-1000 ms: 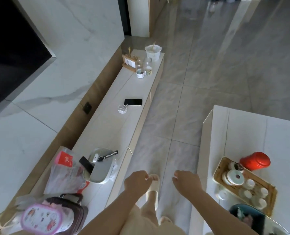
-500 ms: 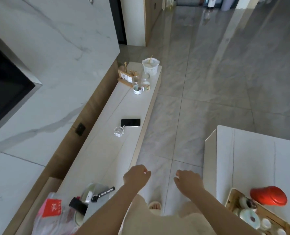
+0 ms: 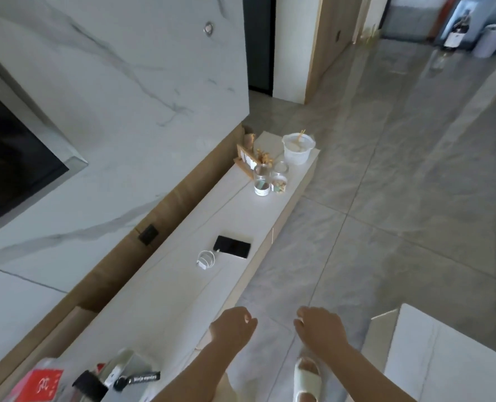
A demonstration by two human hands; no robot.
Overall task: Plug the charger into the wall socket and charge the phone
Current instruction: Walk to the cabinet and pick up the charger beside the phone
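A black phone (image 3: 232, 246) lies flat on the long white low cabinet (image 3: 165, 291), near its front edge. Just left of it sits a white charger with its coiled cable (image 3: 205, 259). A dark wall socket (image 3: 148, 234) is set in the wooden strip behind the cabinet, left of the charger. My left hand (image 3: 233, 324) and my right hand (image 3: 317, 324) hang loosely curled over the floor at the bottom of the view, well short of the phone, holding nothing.
Glass jars (image 3: 262, 181), a white basket (image 3: 297, 149) and a wooden holder (image 3: 248, 158) stand at the cabinet's far end. A red packet (image 3: 42, 384) and a key strap (image 3: 142, 378) lie at the near end. A white table (image 3: 444, 358) stands at right; grey tiled floor lies between.
The view has advanced along the cabinet: phone, charger and socket are nearer and lower in view. The tea tray on the right table has dropped out of view. Both hands stay loosely curled.
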